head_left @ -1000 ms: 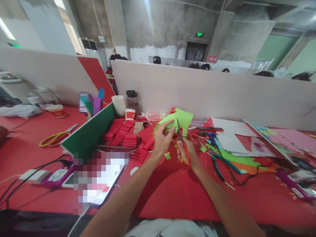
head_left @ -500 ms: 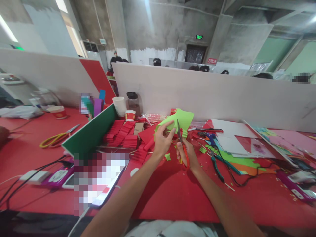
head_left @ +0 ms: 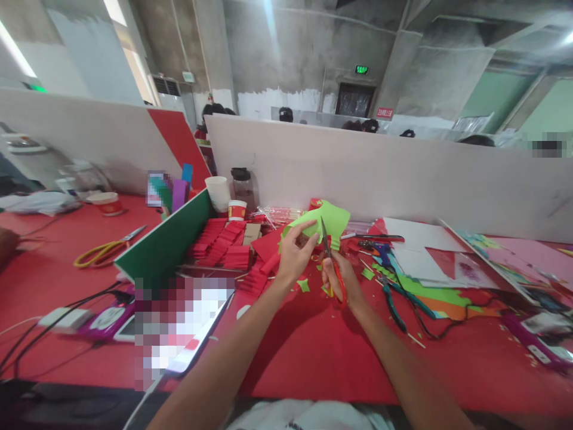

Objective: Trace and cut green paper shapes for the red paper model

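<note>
My left hand (head_left: 293, 254) pinches the lower edge of a light green paper sheet (head_left: 329, 216) held up over the red table (head_left: 313, 352). My right hand (head_left: 340, 278) grips red-handled scissors (head_left: 330, 257), whose blades point up into the green sheet beside my left thumb. Small green scraps (head_left: 304, 285) lie on the table under my hands.
Stacks of folded red paper (head_left: 221, 245) lie left of my hands, beside a green board (head_left: 163, 242). Yellow scissors (head_left: 105, 251) rest far left. Pliers (head_left: 394, 298), coloured sheets (head_left: 430, 292) and cables lie right. Paper cups (head_left: 218, 191) and a white partition (head_left: 403, 173) stand behind.
The view has dipped slightly. Both hands stay in place with the green sheet and scissors; the paper has turned a little in my left fingers.
</note>
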`<state>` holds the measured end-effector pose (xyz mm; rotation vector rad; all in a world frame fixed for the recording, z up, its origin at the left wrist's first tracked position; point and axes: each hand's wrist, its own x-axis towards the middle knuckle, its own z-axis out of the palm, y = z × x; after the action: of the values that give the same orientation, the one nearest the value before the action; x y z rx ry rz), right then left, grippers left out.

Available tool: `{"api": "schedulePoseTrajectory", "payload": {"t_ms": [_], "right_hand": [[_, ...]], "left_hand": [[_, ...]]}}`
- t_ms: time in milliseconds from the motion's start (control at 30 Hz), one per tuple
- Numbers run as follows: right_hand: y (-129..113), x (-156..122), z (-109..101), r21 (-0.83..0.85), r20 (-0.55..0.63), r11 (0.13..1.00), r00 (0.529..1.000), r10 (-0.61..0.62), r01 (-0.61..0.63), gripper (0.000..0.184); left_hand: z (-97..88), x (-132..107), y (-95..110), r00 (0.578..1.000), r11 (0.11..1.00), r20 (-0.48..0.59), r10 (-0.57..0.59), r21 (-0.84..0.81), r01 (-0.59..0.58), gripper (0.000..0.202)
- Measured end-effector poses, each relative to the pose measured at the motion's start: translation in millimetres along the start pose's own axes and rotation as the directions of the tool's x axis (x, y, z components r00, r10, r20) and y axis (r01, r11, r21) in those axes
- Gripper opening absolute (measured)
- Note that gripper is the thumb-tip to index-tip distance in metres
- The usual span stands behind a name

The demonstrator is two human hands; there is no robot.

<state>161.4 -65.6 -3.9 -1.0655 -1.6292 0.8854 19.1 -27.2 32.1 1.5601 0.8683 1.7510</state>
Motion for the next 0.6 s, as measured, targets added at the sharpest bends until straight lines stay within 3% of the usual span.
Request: {"api": "schedulePoseTrajectory", "payload": {"t_ms": [600], "right_hand": [[0.6, 3.4, -10.3, -0.102, 0.016, 0.994, 0.999, -0.044, 0.045, 0.047]], "left_hand": [[-2.9, 3.1, -4.5, 0.999, 1.0, 0.036, 0.005, -0.001, -0.005, 0.037]]}}
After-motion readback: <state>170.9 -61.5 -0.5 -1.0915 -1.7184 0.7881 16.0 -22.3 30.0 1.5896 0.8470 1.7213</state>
